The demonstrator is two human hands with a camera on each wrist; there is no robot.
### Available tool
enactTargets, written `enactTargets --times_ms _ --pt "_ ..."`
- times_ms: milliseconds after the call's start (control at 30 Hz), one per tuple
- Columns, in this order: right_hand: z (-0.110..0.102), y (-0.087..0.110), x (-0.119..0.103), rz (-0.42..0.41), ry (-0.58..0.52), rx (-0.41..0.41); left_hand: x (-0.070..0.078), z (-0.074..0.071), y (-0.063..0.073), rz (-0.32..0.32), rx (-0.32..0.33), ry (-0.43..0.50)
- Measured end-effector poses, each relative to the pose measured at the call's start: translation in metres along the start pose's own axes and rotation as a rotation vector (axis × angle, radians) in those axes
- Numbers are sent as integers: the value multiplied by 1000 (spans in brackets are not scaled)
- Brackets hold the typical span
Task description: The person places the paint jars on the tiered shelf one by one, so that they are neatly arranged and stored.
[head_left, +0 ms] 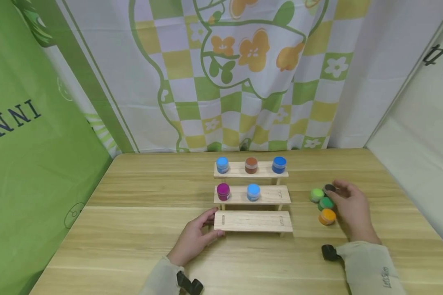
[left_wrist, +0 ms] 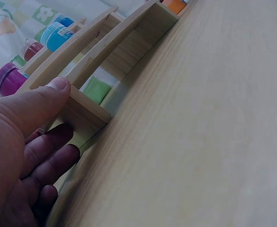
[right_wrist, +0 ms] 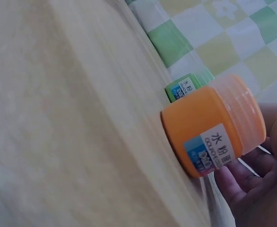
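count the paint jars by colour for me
Blue jars: 3
Green jars: 2
Brown jar: 1
Purple jar: 1
Orange jar: 1
Black jar: 1
Total: 9

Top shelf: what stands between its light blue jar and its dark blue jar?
In the head view, a brown jar stands between the light blue jar and the dark blue jar.

A pale wood-grain table (head_left: 133,196) stands in soft light, with a white curtain (head_left: 240,94) of green and yellow checks and orange flowers hanging behind its far edge, a green cloth (head_left: 37,164) with dark lettering along its left edge, and a whitish cloth (head_left: 421,143) with dark marks beyond its right.
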State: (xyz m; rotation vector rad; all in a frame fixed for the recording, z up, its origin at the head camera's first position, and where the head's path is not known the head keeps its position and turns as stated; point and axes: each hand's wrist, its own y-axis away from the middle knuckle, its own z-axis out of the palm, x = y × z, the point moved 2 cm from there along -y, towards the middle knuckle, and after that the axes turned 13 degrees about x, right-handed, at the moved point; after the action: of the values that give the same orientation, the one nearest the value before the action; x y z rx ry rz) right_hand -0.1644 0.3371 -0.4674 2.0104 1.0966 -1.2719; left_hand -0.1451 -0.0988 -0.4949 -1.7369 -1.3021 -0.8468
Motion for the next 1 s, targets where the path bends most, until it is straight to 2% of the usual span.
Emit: enactTargets --times_ms 233,467,700,1000 --pt "-1 -2 1 -16 86 -5 0 0 0 -15 -4 10" --pt "-2 -6 7 -5 113 -19 0 0 0 -14 -4 12" --pt "-2 -9 10 -32 152 -32 1 0 1 -21 -7 10" --pt "-1 -8 9 -18 159 -19 0 0 0 -31 -6 8"
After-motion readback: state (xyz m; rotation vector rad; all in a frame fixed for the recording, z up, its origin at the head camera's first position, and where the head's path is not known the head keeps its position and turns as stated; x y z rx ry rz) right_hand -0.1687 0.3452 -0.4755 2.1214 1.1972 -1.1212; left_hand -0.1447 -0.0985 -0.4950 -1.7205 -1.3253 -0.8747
